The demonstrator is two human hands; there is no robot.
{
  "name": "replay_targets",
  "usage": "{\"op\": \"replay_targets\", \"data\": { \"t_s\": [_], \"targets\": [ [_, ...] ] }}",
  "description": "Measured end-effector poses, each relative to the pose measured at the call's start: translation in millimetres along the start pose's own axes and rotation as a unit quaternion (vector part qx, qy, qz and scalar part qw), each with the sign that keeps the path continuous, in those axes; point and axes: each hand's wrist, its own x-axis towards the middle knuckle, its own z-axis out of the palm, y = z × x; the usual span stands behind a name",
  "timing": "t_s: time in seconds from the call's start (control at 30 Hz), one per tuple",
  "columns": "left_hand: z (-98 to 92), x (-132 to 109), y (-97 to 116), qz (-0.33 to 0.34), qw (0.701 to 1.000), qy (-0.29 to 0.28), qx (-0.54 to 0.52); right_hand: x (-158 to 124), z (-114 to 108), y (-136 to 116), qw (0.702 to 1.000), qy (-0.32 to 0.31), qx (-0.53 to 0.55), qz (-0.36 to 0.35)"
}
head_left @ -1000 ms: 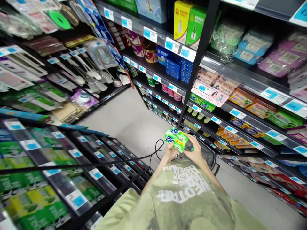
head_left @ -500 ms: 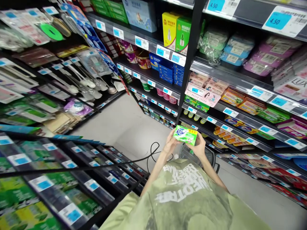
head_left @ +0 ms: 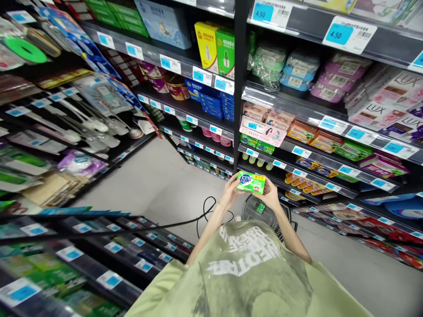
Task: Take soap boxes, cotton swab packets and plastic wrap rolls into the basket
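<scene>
Left hand (head_left: 230,190) and right hand (head_left: 271,198) both grasp a green soap pack (head_left: 250,182), one at each end, held chest-high above a floor fan (head_left: 264,212), facing the shelves (head_left: 297,114).

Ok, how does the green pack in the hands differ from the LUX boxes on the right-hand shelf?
The green pack is one item, gripped at its ends by the left hand and right hand; the LUX boxes are several, stacked on a shelf, untouched. The green pack is bright green; the LUX boxes are pale white and pink. Both are flat rectangular packages.
</scene>
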Motion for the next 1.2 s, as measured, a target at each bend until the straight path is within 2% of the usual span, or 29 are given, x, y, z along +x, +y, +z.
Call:
{"op": "replay_targets", "data": {
  "t_s": [0.1,0.23,0.33,0.57,0.7,0.8,0.93,1.03,1.2],
  "targets": [
    [4.7,10,5,0.009,1.0,-0.006,0.018,7,-13,-2,0.998,-0.032,0.042,0.022],
    [7.0,26,8,0.01,0.998,-0.047,0.041,21,-34,-6,0.983,-0.092,0.126,0.096],
    [6.6,40,5,0.005,0.996,-0.072,0.044,37,-40,-6,0.98,-0.11,0.108,0.126],
    [11.0,76,1,0.013,0.997,-0.064,0.042,77,-43,10,0.988,-0.047,0.08,0.124],
    [7.2,82,5,0.051,0.995,-0.034,0.073,99,-52,14,0.996,-0.015,0.033,0.084],
    [-8.0,74,-1,0.053,0.994,-0.007,0.098,117,-59,13,0.995,0.051,-0.078,0.019],
    [-34.4,48,-26,-0.012,0.99,0.025,0.139,145,-64,18,0.958,0.145,-0.245,-0.04],
    [-48.8,24,-44,-0.051,0.985,0.053,0.157,168,-60,26,0.939,0.187,-0.285,-0.045],
    [-65.0,-11,-59,-0.061,0.985,0.093,0.134,207,-50,27,0.926,0.213,-0.311,-0.02]
  ]
}}
